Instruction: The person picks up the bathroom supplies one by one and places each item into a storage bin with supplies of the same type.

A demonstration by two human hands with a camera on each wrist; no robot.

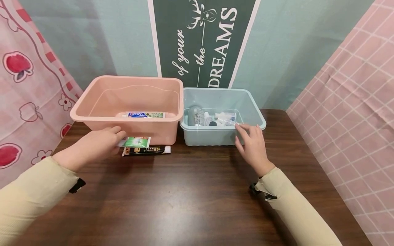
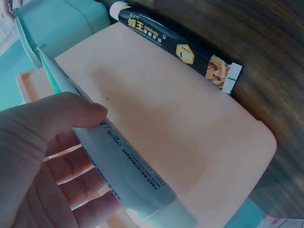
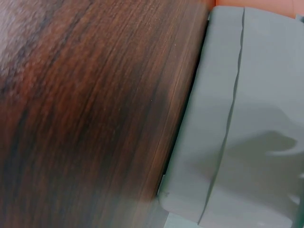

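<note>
My left hand (image 1: pixel 103 145) pinches a toothpaste tube (image 2: pixel 128 161) with green and white printing, thumb on one side and fingers on the other. It is held just in front of the pink bin (image 1: pixel 127 126). Below it on the table lies a black toothpaste tube (image 1: pixel 147 150) with a white cap, along the foot of that bin. My right hand (image 1: pixel 253 147) is at the front rim of the light blue bin (image 1: pixel 212 136), fingertips right at the rim and thumb apart from the fingers. In the right wrist view only its shadow falls across the bin's wall (image 3: pixel 266 118).
Inside the pink bin lies a blue and green toothpaste tube (image 1: pixel 146 115). The blue bin holds a clear bottle (image 1: pixel 196 116) and several white tubes or bottles (image 1: pixel 226 117). Both bins stand side by side at the back of the dark wooden table (image 1: pixel 172 198), before a fabric backdrop (image 1: pixel 283 44).
</note>
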